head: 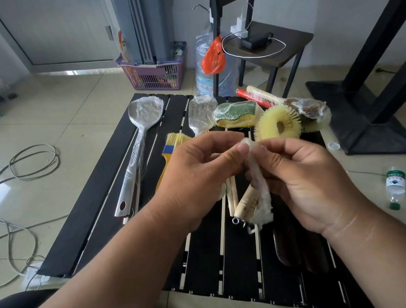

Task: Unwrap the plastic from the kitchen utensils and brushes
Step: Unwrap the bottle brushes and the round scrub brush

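Note:
My left hand [199,177] and my right hand [310,181] pinch a crumpled strip of clear plastic wrap [259,185] between them above a low black slatted table [95,205]. Below the strip lies a wooden brush handle [247,201] with a metal hook at its end. A yellow round brush head [279,125] lies bare just beyond my fingers. A steel spatula [139,146] lies wrapped at the left. A yellow pastry brush [172,144] lies beside my left hand. A wrapped slotted turner [201,114], a wrapped sponge [236,114] and another wrapped brush [311,109] lie at the far edge.
Cables [10,193] trail over the tiled floor at the left. A small bottle [395,185] and a cap [334,146] lie on the floor at the right, near a black table base [371,117]. A purple basket [156,70], a water jug [209,76] and a side table [286,46] stand behind.

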